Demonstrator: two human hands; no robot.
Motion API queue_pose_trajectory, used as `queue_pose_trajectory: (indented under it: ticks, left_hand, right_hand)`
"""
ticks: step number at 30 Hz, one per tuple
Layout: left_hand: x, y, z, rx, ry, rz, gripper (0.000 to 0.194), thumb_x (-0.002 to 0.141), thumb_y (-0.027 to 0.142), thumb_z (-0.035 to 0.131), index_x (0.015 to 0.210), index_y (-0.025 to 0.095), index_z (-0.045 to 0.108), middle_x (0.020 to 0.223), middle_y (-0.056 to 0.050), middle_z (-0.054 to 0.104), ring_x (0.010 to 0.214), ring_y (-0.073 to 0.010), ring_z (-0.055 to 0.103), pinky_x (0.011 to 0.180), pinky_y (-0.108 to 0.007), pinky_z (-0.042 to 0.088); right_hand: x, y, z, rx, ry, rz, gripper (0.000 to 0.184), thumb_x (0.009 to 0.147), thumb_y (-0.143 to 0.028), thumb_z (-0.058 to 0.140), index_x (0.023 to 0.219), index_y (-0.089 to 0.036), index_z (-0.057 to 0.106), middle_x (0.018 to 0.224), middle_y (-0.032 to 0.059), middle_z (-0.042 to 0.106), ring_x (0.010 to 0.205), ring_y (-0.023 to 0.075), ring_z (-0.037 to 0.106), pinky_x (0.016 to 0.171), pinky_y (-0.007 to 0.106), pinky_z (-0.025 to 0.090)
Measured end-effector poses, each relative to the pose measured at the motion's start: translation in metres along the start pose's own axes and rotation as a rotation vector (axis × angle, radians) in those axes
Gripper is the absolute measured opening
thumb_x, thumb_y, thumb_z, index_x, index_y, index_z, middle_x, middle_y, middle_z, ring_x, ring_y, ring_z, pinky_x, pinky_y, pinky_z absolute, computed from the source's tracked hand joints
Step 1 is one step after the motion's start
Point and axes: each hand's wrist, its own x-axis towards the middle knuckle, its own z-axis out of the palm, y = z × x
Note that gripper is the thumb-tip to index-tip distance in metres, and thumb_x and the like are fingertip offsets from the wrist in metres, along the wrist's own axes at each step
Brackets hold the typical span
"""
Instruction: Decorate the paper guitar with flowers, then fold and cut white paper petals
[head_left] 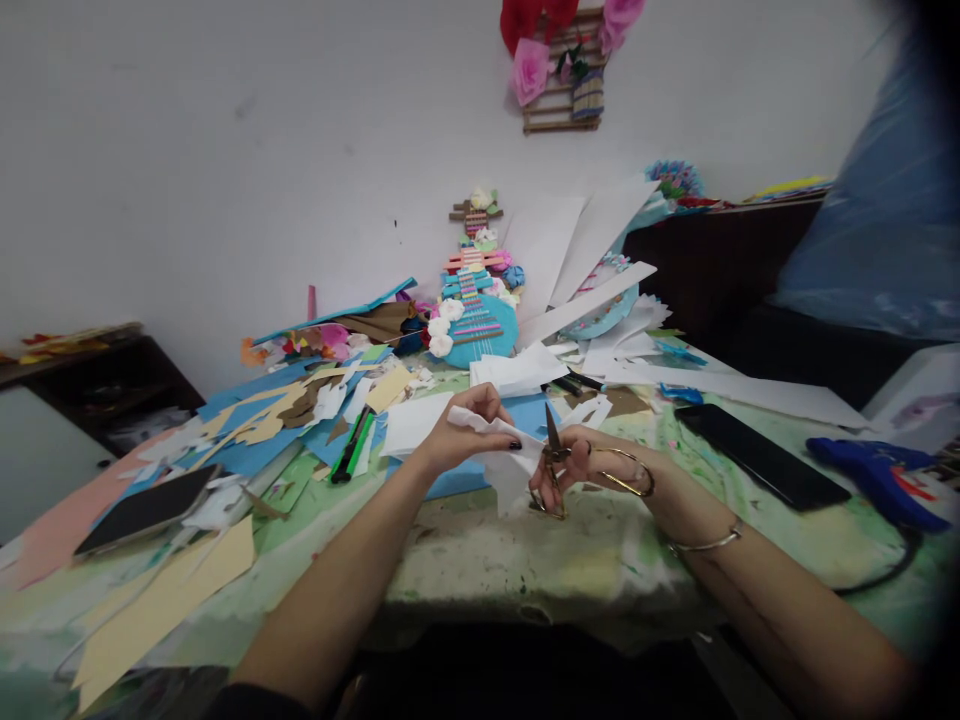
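Note:
Pinched between the thumb and fingers of my left hand (471, 432) is a piece of white paper (511, 478), held up over the near middle of the table. My right hand (574, 462) grips gold-handled scissors (553, 440), with the dark blades pointing up beside the paper's right edge. One handle loop rests by my wrist and the other hangs under my fingers. Whether the blades touch the paper I cannot tell. Beneath both hands lie blue sheets (457, 478) and a white sheet (411, 425).
A green cutter knife (352, 445) and paper scraps (277, 415) lie to the left, near a dark tablet-like object (148, 508). On the right are a black phone (761, 455) and a blue glue gun (877, 475). A blue guitar-shaped craft (480, 325) leans against the wall.

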Motion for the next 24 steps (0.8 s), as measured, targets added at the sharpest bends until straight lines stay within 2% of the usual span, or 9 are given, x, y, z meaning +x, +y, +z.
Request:
queue_pose_trajectory:
  ticks: [7,13,20,24]
  left_hand:
    - [0.000,-0.002,-0.002,-0.026,-0.026,0.014,0.041,0.061,0.024,0.078,0.067,0.018,0.038,0.070,-0.001,0.062,0.060,-0.0104,0.054,0.054,-0.021,0.040]
    - [0.000,0.000,-0.003,-0.015,-0.037,0.028,0.041,0.060,0.025,0.078,0.067,0.018,0.037,0.068,0.000,0.060,0.059,-0.0093,0.052,0.053,-0.020,0.038]
    - [0.000,0.001,-0.003,0.004,-0.033,0.024,0.043,0.058,0.026,0.078,0.071,0.017,0.038,0.068,0.002,0.057,0.058,-0.0079,0.051,0.052,-0.018,0.037]
    - [-0.001,0.001,-0.003,-0.043,-0.048,-0.041,0.044,0.059,0.027,0.078,0.079,0.018,0.039,0.073,0.000,0.063,0.059,-0.0109,0.057,0.052,-0.020,0.042]
  right_hand:
    - [-0.001,0.002,-0.002,0.002,0.046,-0.015,0.047,0.080,-0.054,0.055,0.092,-0.008,0.056,0.070,0.0081,0.062,0.064,0.0163,0.061,0.058,0.029,0.050]
    - [-0.001,0.000,-0.005,-0.062,0.057,0.022,0.033,0.081,-0.042,0.056,0.087,-0.009,0.057,0.067,0.0059,0.063,0.058,0.0134,0.060,0.050,0.024,0.048]
    - [-0.001,-0.005,-0.004,-0.098,0.049,0.072,0.035,0.078,-0.044,0.058,0.085,-0.009,0.058,0.068,0.0071,0.063,0.059,0.0141,0.061,0.052,0.023,0.049]
    - [0.000,-0.009,-0.001,-0.140,0.064,0.077,0.037,0.078,-0.048,0.056,0.083,-0.011,0.057,0.069,0.0082,0.064,0.059,0.0145,0.061,0.053,0.025,0.049]
